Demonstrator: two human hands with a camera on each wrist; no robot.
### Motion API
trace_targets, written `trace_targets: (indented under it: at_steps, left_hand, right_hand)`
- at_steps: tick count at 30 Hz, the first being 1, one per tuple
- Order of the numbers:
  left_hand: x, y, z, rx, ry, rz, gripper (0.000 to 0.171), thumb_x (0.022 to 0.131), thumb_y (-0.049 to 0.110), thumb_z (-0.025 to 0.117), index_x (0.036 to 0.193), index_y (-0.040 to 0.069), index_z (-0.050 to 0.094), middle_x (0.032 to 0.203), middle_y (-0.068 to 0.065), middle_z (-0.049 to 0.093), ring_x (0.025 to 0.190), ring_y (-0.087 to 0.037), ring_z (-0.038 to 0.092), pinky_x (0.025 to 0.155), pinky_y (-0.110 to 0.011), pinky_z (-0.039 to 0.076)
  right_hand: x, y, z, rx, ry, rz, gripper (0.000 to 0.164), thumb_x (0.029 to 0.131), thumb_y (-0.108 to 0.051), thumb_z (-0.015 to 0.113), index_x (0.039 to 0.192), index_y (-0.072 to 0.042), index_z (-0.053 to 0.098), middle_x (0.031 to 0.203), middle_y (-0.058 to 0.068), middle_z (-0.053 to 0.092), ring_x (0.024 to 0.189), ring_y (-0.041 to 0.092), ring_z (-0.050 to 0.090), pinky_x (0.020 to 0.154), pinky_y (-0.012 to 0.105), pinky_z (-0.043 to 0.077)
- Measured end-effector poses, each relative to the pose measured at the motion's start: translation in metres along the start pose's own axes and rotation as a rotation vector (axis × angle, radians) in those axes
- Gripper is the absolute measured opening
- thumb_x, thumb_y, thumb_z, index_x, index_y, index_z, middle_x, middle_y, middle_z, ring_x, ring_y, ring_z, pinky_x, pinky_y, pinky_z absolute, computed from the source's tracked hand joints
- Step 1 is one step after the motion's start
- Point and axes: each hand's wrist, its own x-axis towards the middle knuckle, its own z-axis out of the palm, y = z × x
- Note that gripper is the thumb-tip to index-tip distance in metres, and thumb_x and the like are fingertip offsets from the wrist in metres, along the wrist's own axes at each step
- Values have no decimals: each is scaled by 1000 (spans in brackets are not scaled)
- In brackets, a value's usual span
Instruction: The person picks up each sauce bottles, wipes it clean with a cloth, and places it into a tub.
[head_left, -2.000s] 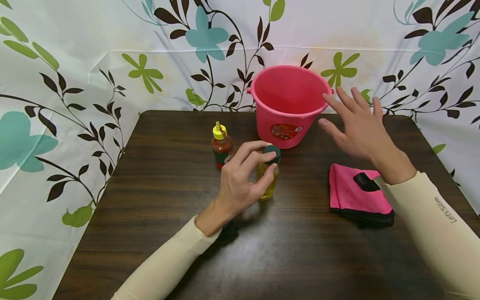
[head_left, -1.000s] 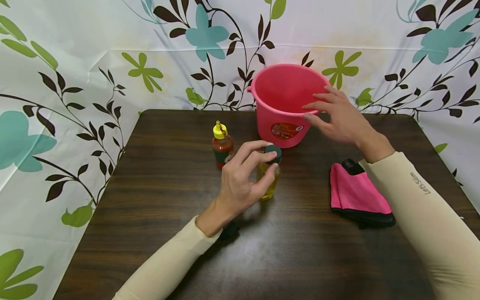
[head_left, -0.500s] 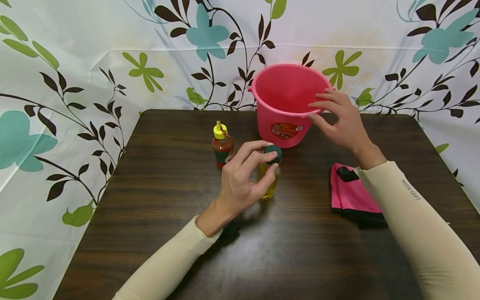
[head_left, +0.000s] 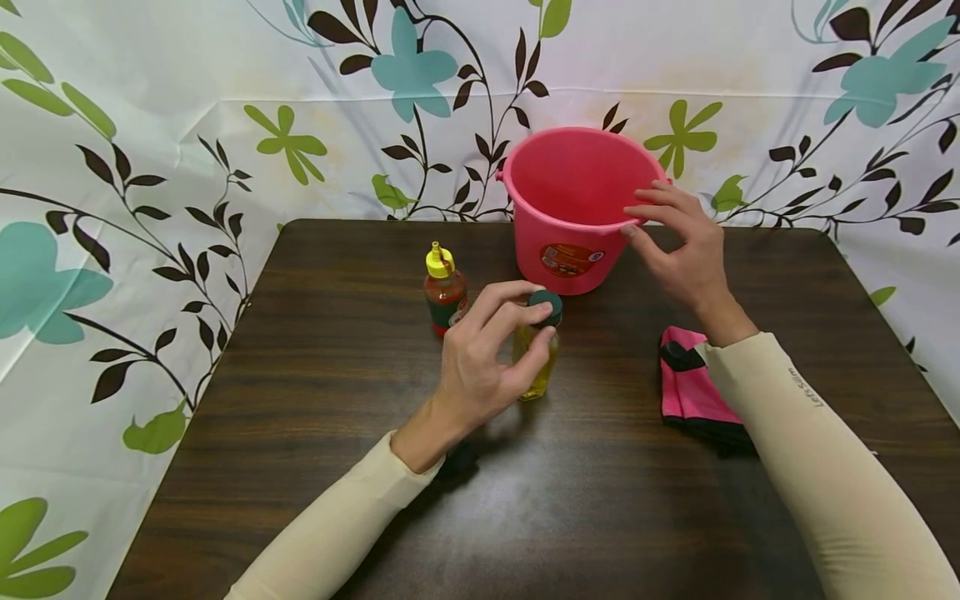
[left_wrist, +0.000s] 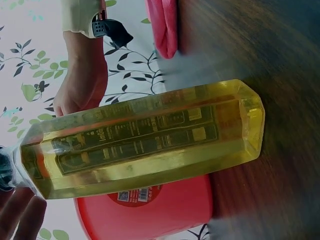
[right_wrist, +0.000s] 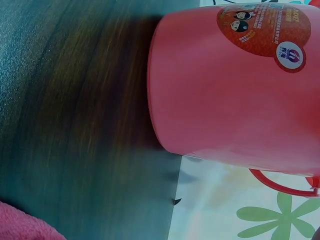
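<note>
In the head view my left hand (head_left: 487,354) pinches the dark green cap (head_left: 547,307) of a bottle of yellow oil (head_left: 536,379). That bottle stands upright on the table, and the left wrist view shows its clear faceted body (left_wrist: 150,140) with a label. My right hand (head_left: 684,246) is at the right front rim of a pink bucket (head_left: 558,237), its thumb outside and its fingers over the inner side. The right wrist view shows the bucket's smooth wall (right_wrist: 225,100) and sticker, its base on the table.
A red sauce bottle (head_left: 444,292) with a yellow nozzle stands left of the oil bottle. A folded pink cloth (head_left: 693,392) with black edging lies at the right, partly behind my right sleeve. Floral fabric (head_left: 187,150) hangs behind the dark wooden table (head_left: 322,375).
My right hand, spread beside the bucket two seconds ago, has come left onto its rim, and the forearm has swung inward over the cloth. My left hand stays at the oil bottle's cap.
</note>
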Motion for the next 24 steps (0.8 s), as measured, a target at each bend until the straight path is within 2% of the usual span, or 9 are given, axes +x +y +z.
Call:
trace_targets:
  at_steps: [5, 9, 12, 16, 19, 22, 24]
  left_hand:
    - [2, 0, -2, 18, -14, 20, 21, 86, 8, 79, 107, 4, 76, 117, -18, 72, 96, -25, 75, 85, -33, 65]
    - [3, 3, -4, 60, -52, 28, 21, 87, 9, 79, 107, 3, 76, 118, -19, 71, 95, -24, 74, 83, -32, 64]
    - [4, 7, -8, 142, -102, 25, 21, 89, 12, 79, 109, 5, 77, 118, -18, 70, 94, -23, 73, 82, -32, 64]
    - [7, 16, -13, 300, -173, 36, 20, 91, 16, 77, 110, 9, 77, 114, -17, 71, 94, -24, 72, 82, -33, 65]
    - [11, 23, -15, 397, -204, 53, 15, 94, 15, 73, 108, 10, 75, 111, -17, 71, 94, -24, 71, 80, -34, 65]
    - [14, 30, -15, 442, -202, 51, 8, 95, 13, 69, 102, 10, 71, 109, -16, 71, 93, -24, 71, 77, -35, 65]
    - [15, 32, -13, 437, -193, 36, 3, 94, 11, 68, 97, 10, 69, 107, -16, 71, 92, -24, 71, 74, -35, 65]
  right_hand:
    - [1, -2, -2, -3, -15, 27, 39, 87, -9, 82, 126, -11, 79, 138, 11, 72, 144, 24, 55, 114, 15, 43]
    - [1, -4, -3, -8, -24, 54, 38, 86, -10, 85, 124, -13, 80, 138, 10, 73, 144, 22, 55, 113, 15, 42]
    - [1, -4, -3, -15, -29, 59, 38, 86, -12, 85, 124, -12, 80, 138, 10, 73, 144, 23, 55, 113, 16, 43]
    - [2, -3, -3, -22, -30, 52, 38, 86, -13, 85, 124, -12, 80, 137, 10, 73, 144, 24, 55, 114, 20, 44]
    - [2, -3, -3, -24, -29, 46, 38, 86, -13, 85, 124, -12, 80, 137, 10, 73, 144, 24, 56, 115, 22, 44]
    - [2, -3, -4, -23, -29, 42, 37, 86, -13, 85, 123, -12, 80, 137, 10, 73, 144, 23, 56, 116, 23, 44]
    - [2, -3, -4, -19, -28, 37, 37, 86, -12, 84, 123, -11, 80, 136, 11, 73, 144, 24, 56, 117, 25, 44]
